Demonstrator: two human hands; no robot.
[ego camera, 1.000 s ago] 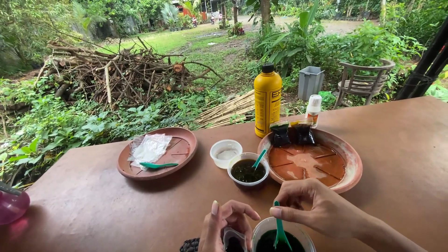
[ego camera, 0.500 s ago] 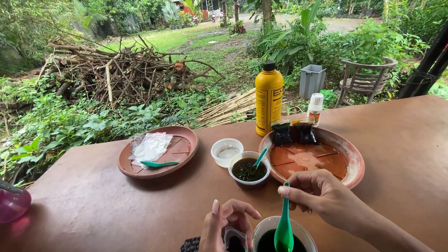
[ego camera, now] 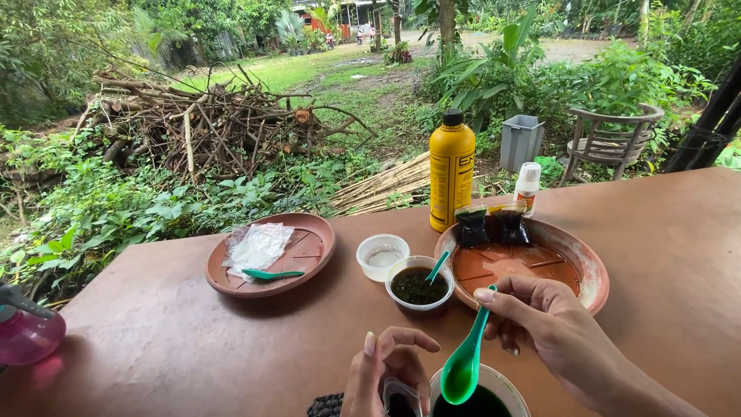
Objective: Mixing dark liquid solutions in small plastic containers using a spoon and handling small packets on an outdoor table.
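My right hand (ego camera: 557, 330) pinches the handle of a green plastic spoon (ego camera: 465, 363), whose bowl hangs just above a white cup of dark green liquid (ego camera: 482, 400) at the bottom edge. My left hand (ego camera: 386, 372) curls around a small clear container of dark liquid (ego camera: 400, 397) right beside that cup. Further back on the brown table (ego camera: 193, 340) stands a second white cup of dark liquid (ego camera: 417, 284) with another green spoon leaning in it.
A brown plate (ego camera: 575, 247) at right holds two dark sachets (ego camera: 492, 226). Another brown plate (ego camera: 309, 255) at left carries a clear plastic bag and a green spoon. An empty white cup (ego camera: 382, 255), a yellow bottle (ego camera: 451, 170), a small white bottle (ego camera: 527, 188) and a pink bottle (ego camera: 27, 336) also stand here.
My right hand has lifted the green spoon up out of the near cup and tilted it. My left hand stays on the small container.
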